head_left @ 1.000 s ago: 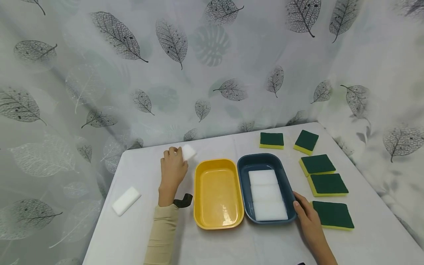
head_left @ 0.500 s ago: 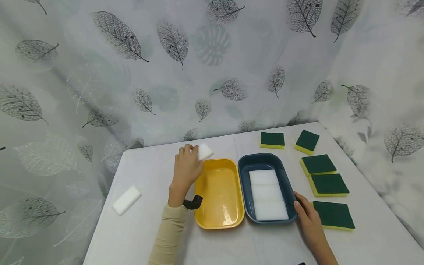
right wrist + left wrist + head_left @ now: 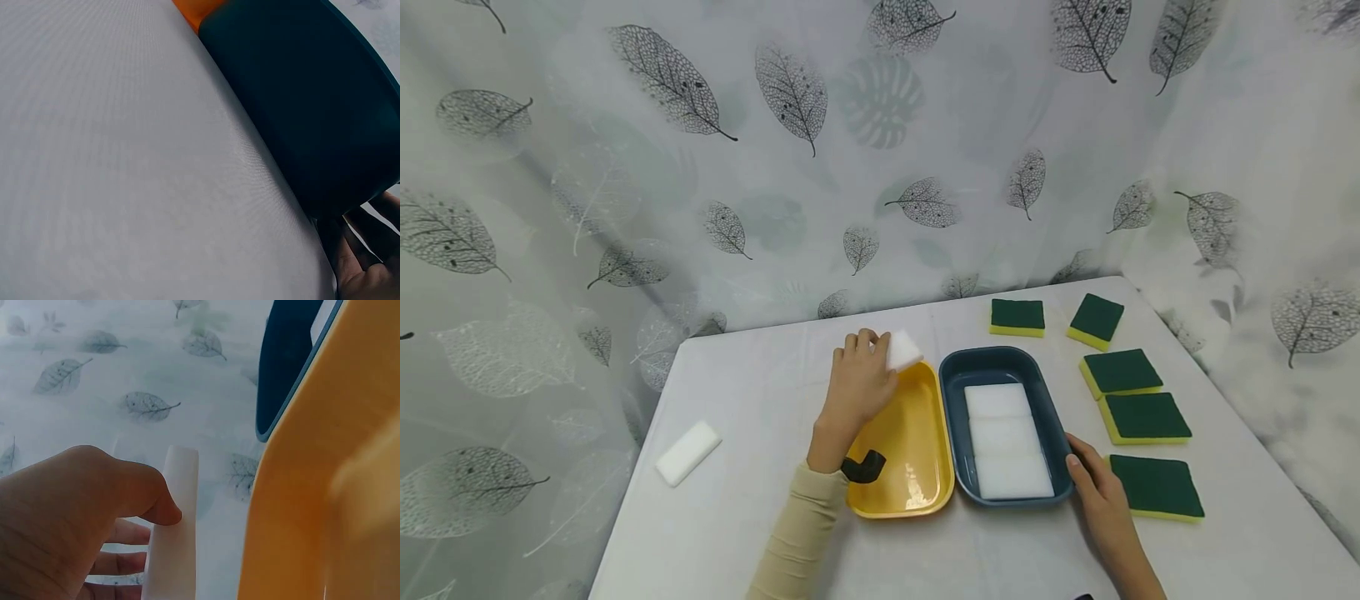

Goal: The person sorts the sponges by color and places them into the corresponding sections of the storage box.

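In the head view my left hand (image 3: 859, 379) pinches a white melamine sponge (image 3: 902, 352) over the far left part of the yellow tray (image 3: 917, 492). The left wrist view shows the thumb pressed on one face of this sponge (image 3: 178, 550), with other fingers behind it. Beside the yellow tray stands a dark blue tray (image 3: 985, 364) with 3 white sponges (image 3: 1003, 435) lying in a row. My right hand (image 3: 1105, 500) touches the blue tray's right side. In the right wrist view its extended fingers (image 3: 369, 228) rest against the tray's outer wall.
Another white sponge (image 3: 688, 454) lies at the left of the white-covered table (image 3: 760, 367). Several green and yellow scouring sponges (image 3: 1153, 485) lie to the right of and behind the blue tray. A leaf-patterned curtain (image 3: 880, 233) hangs behind the table.
My left hand has carried the white sponge rightward, from left of the yellow tray to over its far rim. The right hand and both trays have stayed put.
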The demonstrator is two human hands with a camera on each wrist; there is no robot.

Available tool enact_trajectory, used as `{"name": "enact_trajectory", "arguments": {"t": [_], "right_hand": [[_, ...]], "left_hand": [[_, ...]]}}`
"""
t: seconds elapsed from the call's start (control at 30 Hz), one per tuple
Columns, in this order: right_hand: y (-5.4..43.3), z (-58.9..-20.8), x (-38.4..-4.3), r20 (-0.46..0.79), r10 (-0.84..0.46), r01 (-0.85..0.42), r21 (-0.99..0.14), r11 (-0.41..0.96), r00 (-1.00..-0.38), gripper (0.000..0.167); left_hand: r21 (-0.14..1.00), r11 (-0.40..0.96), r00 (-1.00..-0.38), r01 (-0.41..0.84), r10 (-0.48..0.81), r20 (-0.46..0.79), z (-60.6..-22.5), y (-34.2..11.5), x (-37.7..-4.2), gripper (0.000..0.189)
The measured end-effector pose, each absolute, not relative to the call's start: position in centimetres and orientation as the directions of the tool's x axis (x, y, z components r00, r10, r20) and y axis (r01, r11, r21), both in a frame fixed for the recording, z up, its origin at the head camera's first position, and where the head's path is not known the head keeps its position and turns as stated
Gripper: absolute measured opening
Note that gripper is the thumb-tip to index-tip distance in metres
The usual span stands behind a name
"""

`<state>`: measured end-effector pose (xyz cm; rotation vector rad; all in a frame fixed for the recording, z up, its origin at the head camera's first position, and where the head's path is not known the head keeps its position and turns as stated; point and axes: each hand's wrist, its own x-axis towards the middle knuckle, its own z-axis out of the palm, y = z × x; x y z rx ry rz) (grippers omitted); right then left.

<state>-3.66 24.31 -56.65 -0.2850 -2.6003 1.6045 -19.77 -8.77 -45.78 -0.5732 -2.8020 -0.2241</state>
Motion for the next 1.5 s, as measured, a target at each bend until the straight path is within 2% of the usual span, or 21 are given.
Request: {"name": "enact_trajectory", "arguments": {"t": [0.63,0.87,1.13,1.5], "right_hand": [[24.4,-56.7,-3.7,-0.052,0.193,0.133,-0.89,0.437,-0.98,0.06],[24.5,-56.8,-3.7,-0.042,0.192,0.123,-0.892,0.434,-0.98,0.059],[24.6,-56.9,-3.8,-0.049,0.188,0.127,-0.893,0.432,-0.981,0.06],[24.6,-56.9,-3.8,-0.077,0.19,0.155,-0.882,0.444,-0.979,0.061]], "left_hand": [[-0.029,0.869,-0.847,0.494,0.489,0.208,-46.2,-3.4,-17.9,0.053],[-0.016,0.848,-0.835,0.529,0.524,0.169,-46.4,-1.6,-17.2,0.056],[-0.064,0.821,-0.808,0.567,0.569,0.15,-47.1,0.2,-16.9,0.056],[-0.087,0.778,-0.762,0.622,0.628,0.16,-48.2,2.0,-16.0,0.049]]}}
